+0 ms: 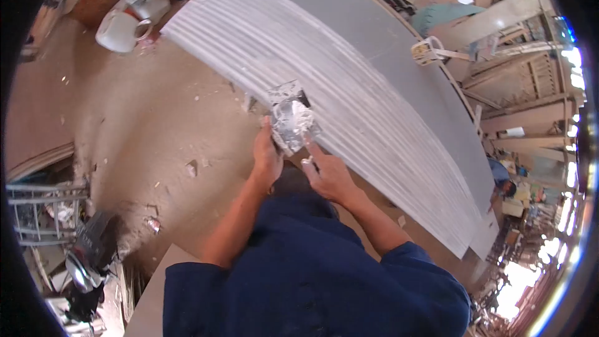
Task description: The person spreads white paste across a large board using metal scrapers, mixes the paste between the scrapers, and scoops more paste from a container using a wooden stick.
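Note:
My left hand point(267, 161) is closed on the side of a boxy, silvery container point(287, 95) smeared with white paste. A lump of white paste point(299, 116) shows in its middle. At the container's right edge, my right hand point(329, 175) grips a slim tool point(307, 140) coated in white; its working end is lost in the paste, so I cannot tell its exact kind. Both hands are close together in front of my body, at the near edge of a long ribbed panel point(349, 97) with whitish stripes.
Beyond the ribbed part stretches a smooth grey surface point(324, 0). On it sits a whitish mug-like container point(427, 51) near the far edge. Plastic jugs point(118, 30) stand at upper left. Wood planks point(499, 19) are piled at right; a metal rack point(47, 212) stands lower left.

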The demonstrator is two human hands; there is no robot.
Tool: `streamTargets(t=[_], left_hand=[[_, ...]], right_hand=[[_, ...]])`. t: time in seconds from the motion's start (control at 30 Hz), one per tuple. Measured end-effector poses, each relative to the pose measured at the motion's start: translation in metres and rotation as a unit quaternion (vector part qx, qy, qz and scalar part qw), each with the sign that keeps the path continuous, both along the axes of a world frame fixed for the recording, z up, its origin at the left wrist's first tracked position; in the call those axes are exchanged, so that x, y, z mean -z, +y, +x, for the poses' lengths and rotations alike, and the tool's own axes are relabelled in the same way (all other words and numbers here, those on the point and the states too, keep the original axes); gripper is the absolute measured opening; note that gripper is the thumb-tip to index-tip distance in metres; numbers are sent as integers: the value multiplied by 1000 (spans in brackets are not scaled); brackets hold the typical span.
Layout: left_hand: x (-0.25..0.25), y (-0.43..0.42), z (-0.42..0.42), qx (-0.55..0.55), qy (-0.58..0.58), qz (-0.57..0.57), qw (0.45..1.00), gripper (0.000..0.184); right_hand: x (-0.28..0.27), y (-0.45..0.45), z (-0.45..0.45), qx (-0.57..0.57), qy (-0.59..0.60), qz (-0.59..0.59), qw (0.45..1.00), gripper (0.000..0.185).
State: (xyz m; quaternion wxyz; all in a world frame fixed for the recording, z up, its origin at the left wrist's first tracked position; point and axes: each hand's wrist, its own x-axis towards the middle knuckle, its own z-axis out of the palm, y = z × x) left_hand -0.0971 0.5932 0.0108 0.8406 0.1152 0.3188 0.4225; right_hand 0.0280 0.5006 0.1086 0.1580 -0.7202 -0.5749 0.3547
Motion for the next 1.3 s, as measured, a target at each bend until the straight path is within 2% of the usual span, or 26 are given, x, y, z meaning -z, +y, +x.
streamTargets(t=[0.03, 0.07, 0.13, 0.27, 0.3, 0.37, 0.4, 0.47, 0.63, 0.7, 0.77, 0.97, 1.1, 1.13, 1.17, 1.2, 1.23, 1.27, 1.3], left_hand=[[-1, -7, -2, -26, 22, -12, 999, 46], [-5, -11, -3, -33, 31, -9, 999, 46], [-15, -24, -2, -47, 28, -4, 999, 46], [-20, -55, -7, -75, 31, -42, 996, 47], [-29, -60, -5, -78, 51, 11, 996, 47], [-25, -66, -3, -61, 41, 29, 997, 47], [-23, -69, 1, -73, 47, 46, 995, 47], [-25, -72, 5, -61, 55, 60, 995, 47], [-24, -77, 27, -36, 75, 122, 989, 48], [-22, -76, 36, -30, 39, 117, 992, 49], [-30, -76, 44, -16, 32, 108, 993, 48], [-56, -75, 52, -3, 26, 64, 998, 47], [-61, -76, 70, 22, 38, 92, 995, 49], [-69, -74, 72, 28, 45, 110, 993, 50], [-73, -72, 71, 41, 41, 114, 992, 50], [-78, -75, 72, 45, 42, 116, 991, 50], [-85, -79, 73, 83, 10, 118, 989, 50], [-88, -83, 74, 120, -20, 119, 985, 50], [-86, -89, 75, 147, -55, 115, 981, 51]], right_hand=[[9, -5, -1, -7, -2, 65, 998, 63], [11, -7, 0, -14, 8, 68, 998, 63], [12, -15, 3, -50, -67, 101, 991, 66], [40, -51, -8, -67, -134, 120, 981, 62], [41, -58, -6, -46, -148, 117, 981, 62], [39, -66, -1, -85, -162, 126, 975, 55], [35, -70, 4, -66, -171, 122, 975, 55], [27, -69, 6, -94, -153, 131, 975, 54], [22, -86, 24, -35, -142, 182, 973, 48], [18, -95, 33, -5, -133, 212, 968, 46], [17, -103, 36, 77, -34, 286, 955, 50], [47, -121, 39, 51, -93, 277, 955, 63], [54, -138, 72, 69, -97, 279, 953, 57], [47, -132, 77, 175, 30, 283, 943, 50], [44, -126, 81, 274, 158, 281, 906, 45], [45, -115, 91, 278, 159, 283, 904, 45], [46, -99, 105, 309, 390, 268, 825, 40], [46, -87, 115, 318, 600, 235, 696, 35], [46, -79, 121, 317, 604, 235, 693, 35]])
